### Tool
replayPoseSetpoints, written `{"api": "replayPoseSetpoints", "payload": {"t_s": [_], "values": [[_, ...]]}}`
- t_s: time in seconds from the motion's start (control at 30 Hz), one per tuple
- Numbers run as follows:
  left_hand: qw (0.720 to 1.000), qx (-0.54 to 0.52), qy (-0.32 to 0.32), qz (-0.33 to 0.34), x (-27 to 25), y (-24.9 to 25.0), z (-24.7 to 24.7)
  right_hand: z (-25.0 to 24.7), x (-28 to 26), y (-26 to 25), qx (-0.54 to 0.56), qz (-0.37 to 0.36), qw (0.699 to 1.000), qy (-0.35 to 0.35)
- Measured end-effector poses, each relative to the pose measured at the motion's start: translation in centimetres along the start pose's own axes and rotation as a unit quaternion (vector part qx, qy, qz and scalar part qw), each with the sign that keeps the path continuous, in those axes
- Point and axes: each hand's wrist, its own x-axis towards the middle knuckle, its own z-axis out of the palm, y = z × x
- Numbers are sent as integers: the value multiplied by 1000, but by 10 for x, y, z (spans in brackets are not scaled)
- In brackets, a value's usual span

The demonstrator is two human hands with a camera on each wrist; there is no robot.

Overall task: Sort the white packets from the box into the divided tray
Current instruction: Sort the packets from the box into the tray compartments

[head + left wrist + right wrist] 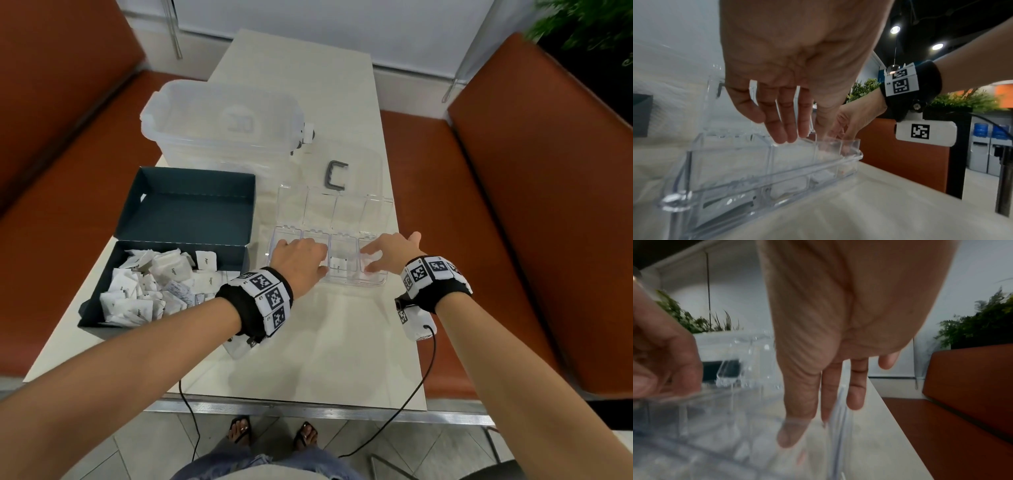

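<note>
Lower centre: left hand [301,258] open on divided tray [376,282]; right hand [390,253] open inside end compartment. Steady tray, drop packets flat.

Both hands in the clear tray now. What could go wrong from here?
1. The clear tray is light and both hands reach in; the left hand or right hand might shove it along the table.
2. Its open lid stands right behind the fingers and might get knocked.
</note>
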Motion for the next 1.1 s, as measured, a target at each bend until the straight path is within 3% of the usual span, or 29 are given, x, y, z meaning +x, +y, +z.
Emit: {"api": "replayPoseSetpoints", "payload": {"t_s": [0.2,0.3,0.4,0.53,0.77,0.93,1.1], "values": [[989,-141,-10,36,-20,-16,-54,-75,-35,-23,70,-57,988,128],[977,-199,-27,71,-32,-42,-98,-117,-55,-51,149,-128,961,194],[979,-195,-7,64,-45,-77,-126,-140,-68,-87,212,-194,933,219],[987,-154,-30,15,-68,-136,-136,-136,-60,-149,189,-265,932,160],[981,-54,-160,-98,-97,-206,-102,-72,-26,-250,47,-307,950,-25],[974,29,-205,-86,-99,-210,-79,-25,-6,-290,-66,-254,958,-117],[970,86,-224,-43,-98,-215,-84,-14,-3,-311,-61,-249,955,-150]]}}
